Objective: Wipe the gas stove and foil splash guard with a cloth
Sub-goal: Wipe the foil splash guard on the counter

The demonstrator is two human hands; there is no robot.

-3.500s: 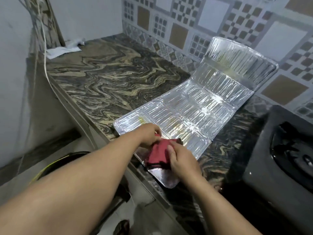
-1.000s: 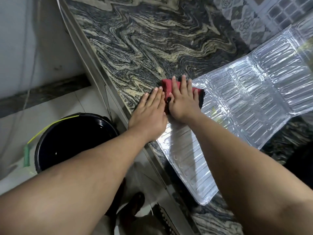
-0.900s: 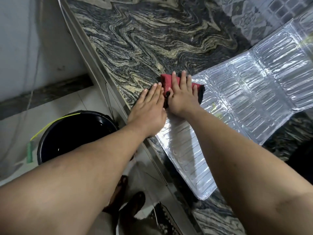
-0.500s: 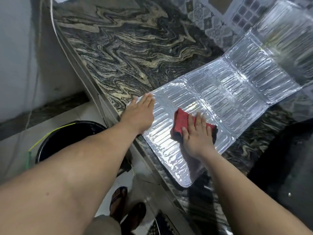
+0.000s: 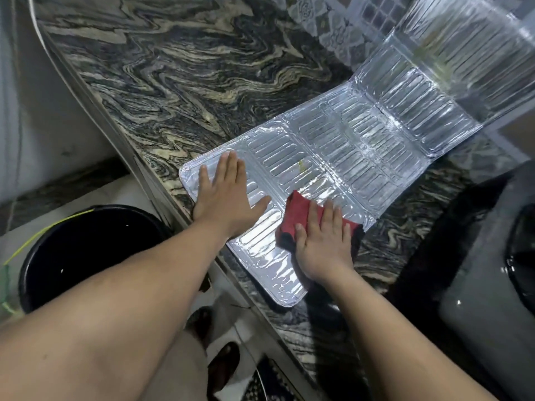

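Foil splash guard lies unfolded on the marbled countertop. Near panels flat on the stone; far panel bends upward and leans against the tiled wall. The near corner overhangs the counter's front edge a little. Embossed ribbed surface, bright glare. One small yellowish spot sits on the middle panel, apart from both hands.

Red cloth, dark-edged, bunched, on the guard's right side near its edge; the dark part spills toward the counter.

Right hand pressed flat on top of the cloth, fingers straight and spread, pointing away from the body. Fingertips slightly blurred. No curl round the fabric; the palm bears down on it.

Left hand flat on the guard's near-left panel, fingers extended and lightly fanned, thumb splayed toward the cloth. It grasps nothing and only rests on the foil. The two hands are near each other, not touching.

Gas stove at the right of the view, grey body with a dark burner area cut by the frame edge; it stands well apart from the cloth.

Below the counter, on the floor: black bucket with a yellow-green handle. A foot in a sandal shows beneath the left forearm.
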